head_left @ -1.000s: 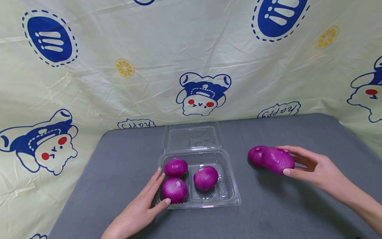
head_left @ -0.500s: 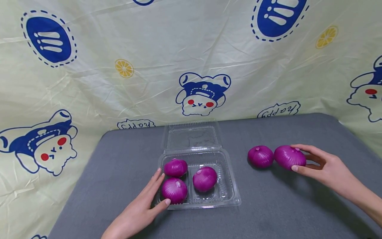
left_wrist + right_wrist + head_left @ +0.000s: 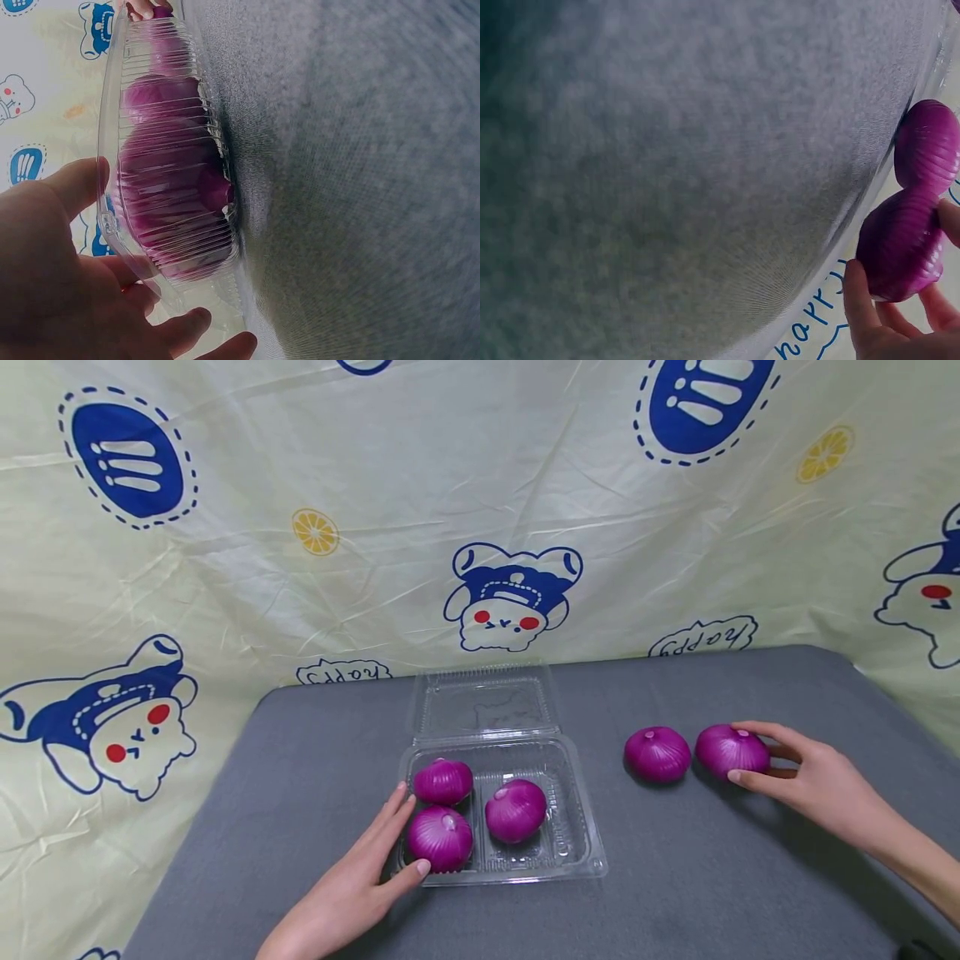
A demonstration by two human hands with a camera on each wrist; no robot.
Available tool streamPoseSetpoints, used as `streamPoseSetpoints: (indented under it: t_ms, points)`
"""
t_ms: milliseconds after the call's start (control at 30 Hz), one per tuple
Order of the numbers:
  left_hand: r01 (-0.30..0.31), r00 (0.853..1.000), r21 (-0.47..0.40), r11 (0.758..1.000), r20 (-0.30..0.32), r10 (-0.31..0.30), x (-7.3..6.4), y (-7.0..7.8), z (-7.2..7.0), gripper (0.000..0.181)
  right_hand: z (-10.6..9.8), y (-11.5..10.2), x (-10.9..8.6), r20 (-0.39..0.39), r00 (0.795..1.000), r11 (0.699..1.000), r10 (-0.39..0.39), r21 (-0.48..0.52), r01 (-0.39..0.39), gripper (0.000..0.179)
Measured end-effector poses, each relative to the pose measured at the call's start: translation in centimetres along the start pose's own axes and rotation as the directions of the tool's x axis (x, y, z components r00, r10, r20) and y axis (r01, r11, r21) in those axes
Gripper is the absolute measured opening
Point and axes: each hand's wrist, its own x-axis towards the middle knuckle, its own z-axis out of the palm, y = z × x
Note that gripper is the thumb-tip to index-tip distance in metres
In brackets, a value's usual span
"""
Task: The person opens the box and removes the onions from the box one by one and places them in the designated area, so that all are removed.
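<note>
One onion (image 3: 731,752) is pinched between thumb and fingers, at ten o'clock from the right hand (image 3: 825,785), its right side partly hidden. The box (image 3: 517,870) is touched at its nine o'clock by the left hand (image 3: 352,885), fingers spread; its onions (image 3: 515,811) are blurred in the left wrist view.

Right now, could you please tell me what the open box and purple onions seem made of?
Open box: probably glossy clear plastic; its ribbed walls are see-through. Purple onions: slightly shiny, perhaps moulded plastic or foam, given their uniform colour; real skin remains possible.
</note>
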Motion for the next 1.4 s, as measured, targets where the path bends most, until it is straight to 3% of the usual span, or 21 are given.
streamPoseSetpoints:
  t_ms: [167,467,733,1000,1133,1267,1400]
  points:
    - [0.007,1.000,0.005,1.000,0.003,-0.007,0.1,0.0,0.0,0.083,0.0,0.3,0.5,0.010,1.000,0.998,-0.005,-0.068,0.005,0.066]
    - [0.028,0.999,0.001,1.000,0.017,-0.028,0.3,-0.1,0.0,0.084,0.3,0.6,1.3,0.083,0.997,0.999,0.004,-0.049,0.000,0.071]
    - [0.002,1.000,-0.006,1.000,0.018,-0.002,0.4,0.1,-0.1,0.082,0.1,0.5,1.3,0.112,0.994,0.999,0.009,-0.054,-0.003,0.083]
    - [0.012,1.000,0.006,1.000,0.020,-0.012,0.4,0.0,0.0,0.083,-0.3,-0.9,1.2,0.071,0.997,0.993,0.009,-0.117,-0.001,0.083]
    - [0.007,1.000,0.010,1.000,0.017,-0.008,0.4,-0.1,0.1,0.083,0.2,-1.9,0.8,-0.004,0.993,0.977,-0.119,-0.179,0.116,0.078]
    - [-0.003,1.000,0.006,1.000,0.015,0.002,0.3,-0.1,0.1,0.083,1.0,-3.0,0.1,-0.069,0.961,0.946,-0.267,-0.210,0.248,0.072]
    - [0.019,0.999,0.001,1.000,0.026,-0.019,0.4,0.0,0.0,0.083,1.6,-4.4,-0.3,-0.104,0.929,0.918,-0.356,-0.226,0.326,0.067]
